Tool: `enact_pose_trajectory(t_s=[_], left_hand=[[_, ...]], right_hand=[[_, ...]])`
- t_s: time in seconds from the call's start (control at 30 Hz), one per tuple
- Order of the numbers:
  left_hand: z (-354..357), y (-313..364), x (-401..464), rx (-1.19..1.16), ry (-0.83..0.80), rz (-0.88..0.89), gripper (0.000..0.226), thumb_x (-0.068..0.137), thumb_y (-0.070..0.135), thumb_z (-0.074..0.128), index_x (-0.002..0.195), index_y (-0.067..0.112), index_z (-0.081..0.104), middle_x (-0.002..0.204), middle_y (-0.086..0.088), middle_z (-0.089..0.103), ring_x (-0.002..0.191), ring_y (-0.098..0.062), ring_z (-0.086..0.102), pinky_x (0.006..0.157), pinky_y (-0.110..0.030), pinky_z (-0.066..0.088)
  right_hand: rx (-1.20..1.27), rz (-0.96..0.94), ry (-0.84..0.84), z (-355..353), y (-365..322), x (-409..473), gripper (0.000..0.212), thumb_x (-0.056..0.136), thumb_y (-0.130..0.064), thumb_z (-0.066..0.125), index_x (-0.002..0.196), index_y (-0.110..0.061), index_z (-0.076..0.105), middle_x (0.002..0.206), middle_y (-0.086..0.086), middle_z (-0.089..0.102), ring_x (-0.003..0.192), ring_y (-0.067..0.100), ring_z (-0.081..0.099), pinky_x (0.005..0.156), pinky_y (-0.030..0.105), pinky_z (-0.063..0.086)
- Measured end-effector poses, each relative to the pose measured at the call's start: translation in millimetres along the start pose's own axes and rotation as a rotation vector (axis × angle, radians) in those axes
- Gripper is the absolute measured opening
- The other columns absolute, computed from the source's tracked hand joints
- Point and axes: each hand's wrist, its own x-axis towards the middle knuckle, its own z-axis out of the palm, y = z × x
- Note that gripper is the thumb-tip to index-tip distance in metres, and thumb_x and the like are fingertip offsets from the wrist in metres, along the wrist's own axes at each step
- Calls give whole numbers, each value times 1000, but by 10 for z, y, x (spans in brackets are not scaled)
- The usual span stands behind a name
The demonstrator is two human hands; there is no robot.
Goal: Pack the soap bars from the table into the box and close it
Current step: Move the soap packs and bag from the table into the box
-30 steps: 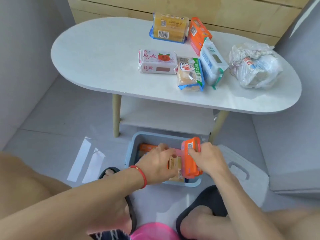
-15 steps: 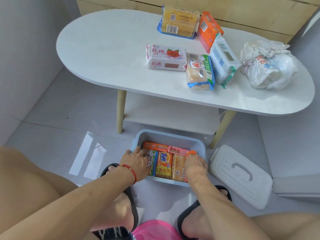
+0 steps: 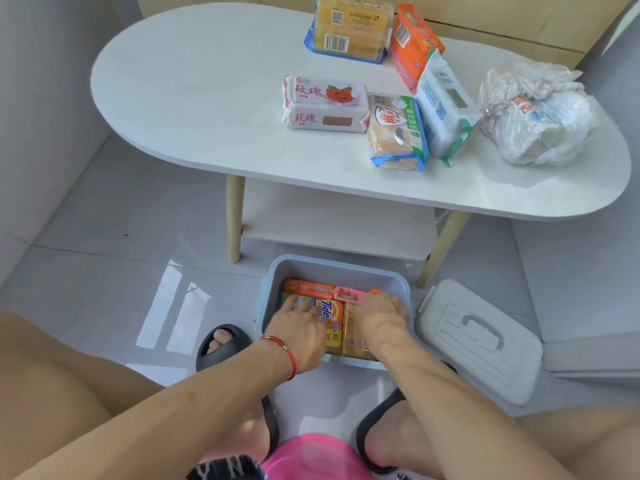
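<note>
A pale blue box (image 3: 332, 265) stands on the floor in front of the table, with several soap bars packed inside, among them a yellow Tide bar (image 3: 331, 318) and a long orange bar (image 3: 308, 289). My left hand (image 3: 298, 329) lies flat on the bars at the box's left, fingers apart. My right hand (image 3: 381, 320) is curled over an orange soap bar (image 3: 374, 292) at the box's right side; only its far tip shows. Several soap packs remain on the white table (image 3: 207, 98): yellow (image 3: 349, 27), orange (image 3: 412, 46), pink rose (image 3: 325, 103), green-blue (image 3: 396, 131) and white (image 3: 445, 109).
The box's white lid (image 3: 478, 341) lies on the floor to the right of the box. A crumpled plastic bag (image 3: 536, 116) sits at the table's right end. My feet in black slippers are just in front of the box. A lower shelf hangs under the table.
My right hand has lowered the orange soap bar from above the box down into its right side. My left hand shifted from the box's left rim onto the packed bars.
</note>
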Motion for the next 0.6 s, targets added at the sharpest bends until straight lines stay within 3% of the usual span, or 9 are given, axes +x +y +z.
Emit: enact_pose_trajectory(t_s=[0.1,0.17,0.23,0.33,0.4,0.6], left_hand=[[-40,360,355,-269,-107,163,54,96,22,42,149,16,39,159,-8,33,147,-31,27,119,-48,26],[-84,515,542,-367,-206,183,54,98,26,44,150,19,36,158,-6,34,141,-32,38,114,-43,34],[-27,549,633,-271,-284,207,51,102,38,36,152,26,34,159,0,34,142,-28,37,113,-43,35],[88,432,633,-107,-315,184,55,103,48,20,156,32,23,165,6,17,151,-21,21,122,-48,16],[148,390,574,-86,-315,154,57,103,45,17,157,27,17,167,5,7,154,-20,11,124,-48,8],[220,335,588,-135,-337,109,60,102,42,19,158,22,14,167,5,-1,154,-20,5,124,-50,5]], right_hand=[[43,65,37,-50,256,41,31,94,-16,56,124,-18,60,126,5,66,118,27,62,88,32,51],[46,69,74,-15,341,7,30,93,-19,57,122,-16,58,122,8,66,114,29,63,85,33,50],[48,77,60,22,328,-13,29,93,-19,59,121,-14,58,120,8,68,113,28,64,83,32,50],[89,89,-25,19,254,71,35,94,-14,56,129,-13,56,129,7,65,120,26,61,88,31,49],[76,73,-59,48,200,87,38,97,-13,52,135,-11,53,136,7,59,127,24,57,95,31,48],[-35,-21,-69,226,126,46,37,99,-7,47,135,-6,55,139,10,57,127,25,56,99,31,47]])
